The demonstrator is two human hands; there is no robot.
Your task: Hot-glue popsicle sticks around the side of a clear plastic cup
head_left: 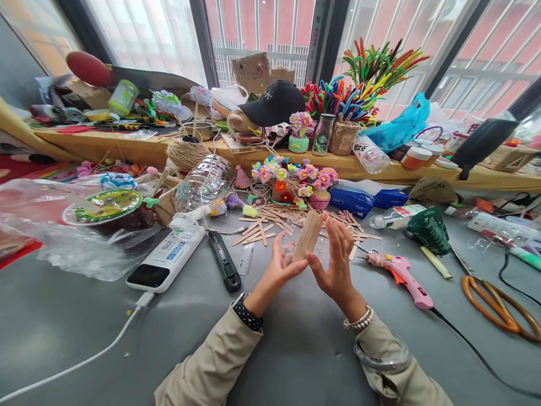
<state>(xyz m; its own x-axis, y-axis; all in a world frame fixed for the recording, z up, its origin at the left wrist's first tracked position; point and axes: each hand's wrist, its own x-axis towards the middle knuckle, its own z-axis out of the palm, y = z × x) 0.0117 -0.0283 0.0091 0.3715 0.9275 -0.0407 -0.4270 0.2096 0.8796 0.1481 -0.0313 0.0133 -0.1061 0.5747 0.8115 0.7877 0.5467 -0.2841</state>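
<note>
In front of me I hold up a small flat panel of wooden craft sticks [309, 234], set side by side and tilted. My left hand [279, 266] is at its lower left, thumb against the bottom edge. At the right edge is my right hand [336, 265], its thumb at the lower corner and its index fingertip near the top; the other fingers are raised. Behind the panel, many loose craft sticks [264, 230] lie scattered with clear plastic film. A pink hot glue gun [401, 274] rests to the right, and a dark green utility knife [224, 262] to the left.
A white power bank [168, 256] with a cable lies at left, beside crumpled plastic. Orange-handled scissors [499, 301] are at far right. Pipe-cleaner flowers [320, 189], a twine spool [188, 157] and a clear plastic bottle [205, 183] stand behind. A cluttered ledge [270, 162] runs along the window.
</note>
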